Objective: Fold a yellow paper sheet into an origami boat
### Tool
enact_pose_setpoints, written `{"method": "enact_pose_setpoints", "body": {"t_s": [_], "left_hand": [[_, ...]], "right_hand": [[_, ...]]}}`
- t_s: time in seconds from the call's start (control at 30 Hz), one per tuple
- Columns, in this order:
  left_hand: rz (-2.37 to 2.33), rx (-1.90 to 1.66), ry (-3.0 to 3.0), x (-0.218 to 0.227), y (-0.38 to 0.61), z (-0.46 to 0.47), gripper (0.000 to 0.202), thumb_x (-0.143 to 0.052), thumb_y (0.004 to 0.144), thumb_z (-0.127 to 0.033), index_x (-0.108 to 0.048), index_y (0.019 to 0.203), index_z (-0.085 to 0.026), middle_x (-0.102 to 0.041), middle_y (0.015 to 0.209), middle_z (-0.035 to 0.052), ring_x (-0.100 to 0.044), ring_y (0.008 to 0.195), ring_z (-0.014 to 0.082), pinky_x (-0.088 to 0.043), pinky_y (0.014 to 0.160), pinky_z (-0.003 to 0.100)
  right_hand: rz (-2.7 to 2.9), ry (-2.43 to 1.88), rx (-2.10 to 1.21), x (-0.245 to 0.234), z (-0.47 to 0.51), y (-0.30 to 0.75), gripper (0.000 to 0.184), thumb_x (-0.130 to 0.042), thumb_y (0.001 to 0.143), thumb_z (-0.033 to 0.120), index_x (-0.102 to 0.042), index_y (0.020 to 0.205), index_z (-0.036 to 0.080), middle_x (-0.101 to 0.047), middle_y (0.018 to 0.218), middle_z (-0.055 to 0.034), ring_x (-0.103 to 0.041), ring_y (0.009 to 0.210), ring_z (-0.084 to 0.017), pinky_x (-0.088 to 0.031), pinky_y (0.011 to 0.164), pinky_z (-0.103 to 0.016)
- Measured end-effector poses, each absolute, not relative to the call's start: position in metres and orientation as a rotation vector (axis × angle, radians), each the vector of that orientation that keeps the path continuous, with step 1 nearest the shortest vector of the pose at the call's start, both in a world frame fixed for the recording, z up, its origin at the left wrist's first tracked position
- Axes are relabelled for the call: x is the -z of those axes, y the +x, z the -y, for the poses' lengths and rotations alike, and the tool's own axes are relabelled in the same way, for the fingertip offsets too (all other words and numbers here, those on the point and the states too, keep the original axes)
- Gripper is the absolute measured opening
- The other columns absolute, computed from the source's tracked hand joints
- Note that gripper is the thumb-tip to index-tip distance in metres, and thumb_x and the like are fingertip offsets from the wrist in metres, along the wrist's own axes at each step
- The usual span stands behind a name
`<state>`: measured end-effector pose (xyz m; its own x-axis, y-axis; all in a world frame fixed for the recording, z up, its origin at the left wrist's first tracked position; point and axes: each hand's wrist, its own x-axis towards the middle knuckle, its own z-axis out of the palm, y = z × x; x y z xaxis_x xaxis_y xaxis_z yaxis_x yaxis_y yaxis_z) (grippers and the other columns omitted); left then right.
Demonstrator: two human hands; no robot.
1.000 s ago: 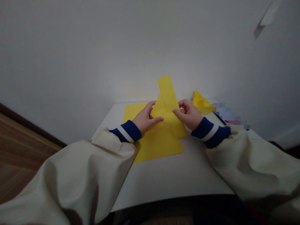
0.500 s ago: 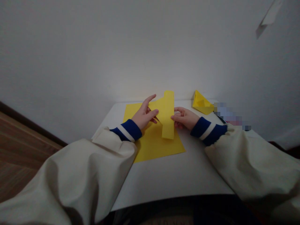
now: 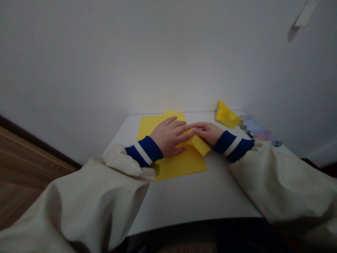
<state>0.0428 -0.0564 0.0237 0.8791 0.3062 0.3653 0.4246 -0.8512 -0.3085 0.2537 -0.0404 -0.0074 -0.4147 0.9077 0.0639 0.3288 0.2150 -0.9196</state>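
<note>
A folded piece of yellow paper (image 3: 201, 144) lies tilted over a larger flat yellow sheet (image 3: 181, 167), its near flap showing to the right of my fingers. Across its middle, my left hand (image 3: 168, 136) rests palm down with the fingers spread, hiding much of it. My right hand (image 3: 206, 132) pinches the folded paper's right edge between thumb and forefinger. The fingertips of both hands come close together there; whether they touch I cannot tell. Farther back on the right stands a folded yellow paper boat (image 3: 226, 116).
The white table (image 3: 200, 200) stands against a pale wall (image 3: 158, 56). Beside the paper boat is a blurred-out object (image 3: 259, 130). Wooden furniture (image 3: 23, 168) is at the left, and a white paper piece (image 3: 305, 15) hangs on the wall at upper right.
The folded paper, held upright before, has come down and tilted over the sheet. My left hand has turned palm down and spread over it; my right hand still pinches its edge.
</note>
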Motion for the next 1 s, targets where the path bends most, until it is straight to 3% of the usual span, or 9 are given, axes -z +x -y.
{"method": "enact_pose_setpoints", "body": {"t_s": [0.17,0.33,0.5,0.63,0.73,0.83,1.0], "left_hand": [[0.531,0.196,-2.613,-0.023,0.053,0.060,0.033,-0.034,0.091,-0.014,-0.051,0.120,-0.017,-0.062,0.113,0.0091,-0.056,0.102,0.0216,-0.043,0.079,0.037],[0.789,0.043,-2.592,-0.023,0.054,0.065,0.032,-0.034,0.092,-0.016,-0.051,0.118,-0.012,-0.061,0.112,0.0134,-0.058,0.096,0.0235,-0.046,0.064,0.034],[0.977,0.018,-2.597,-0.017,0.052,0.062,0.027,-0.037,0.091,-0.020,-0.051,0.113,-0.018,-0.065,0.100,0.0092,-0.060,0.087,0.0231,-0.043,0.059,0.031],[0.978,0.054,-2.547,-0.017,0.052,0.061,0.020,-0.039,0.089,-0.021,-0.054,0.103,-0.018,-0.064,0.092,0.0065,-0.060,0.074,0.0200,-0.040,0.053,0.028],[0.847,0.103,-2.492,-0.019,0.053,0.060,0.017,-0.042,0.088,-0.022,-0.056,0.097,-0.018,-0.061,0.095,0.0071,-0.057,0.078,0.0201,-0.038,0.051,0.027],[0.650,0.167,-2.443,-0.019,0.053,0.057,0.014,-0.045,0.088,-0.024,-0.058,0.089,-0.019,-0.059,0.090,0.0062,-0.054,0.079,0.0205,-0.039,0.057,0.030],[0.614,0.108,-2.497,-0.019,0.052,0.055,0.012,-0.049,0.087,-0.022,-0.060,0.087,-0.018,-0.062,0.080,0.0046,-0.055,0.078,0.0198,-0.039,0.062,0.031]], "right_hand": [[1.897,-1.277,-1.018,0.008,0.039,0.254,0.034,-0.049,0.083,0.025,-0.057,0.114,0.014,-0.069,0.094,-0.0100,-0.064,0.084,-0.017,-0.052,0.077,-0.032],[2.028,-1.212,-0.851,0.001,0.040,0.260,0.039,-0.054,0.078,0.031,-0.056,0.113,0.015,-0.062,0.110,-0.0115,-0.062,0.076,-0.014,-0.052,0.070,-0.031],[2.300,-1.044,-0.709,0.001,0.043,0.268,0.062,-0.068,0.065,0.036,-0.047,0.119,0.015,-0.054,0.117,-0.0144,-0.058,0.085,-0.017,-0.050,0.057,-0.026],[2.402,-0.995,-0.460,0.003,0.046,0.269,0.041,-0.059,0.071,0.023,-0.050,0.110,0.016,-0.057,0.107,-0.0111,-0.058,0.080,-0.015,-0.048,0.059,-0.026],[2.426,-1.057,-0.305,0.001,0.049,0.269,0.028,-0.051,0.072,0.013,-0.053,0.100,0.016,-0.061,0.089,-0.0055,-0.056,0.069,-0.012,-0.045,0.059,-0.025],[2.447,-1.102,-0.178,0.000,0.049,0.268,0.023,-0.049,0.073,0.012,-0.053,0.095,0.017,-0.061,0.083,-0.0039,-0.054,0.066,-0.012,-0.044,0.061,-0.026],[2.386,-1.077,-0.106,0.000,0.046,0.268,0.027,-0.043,0.073,0.007,-0.051,0.096,0.017,-0.060,0.092,-0.0065,-0.056,0.080,-0.016,-0.046,0.070,-0.029]]}}
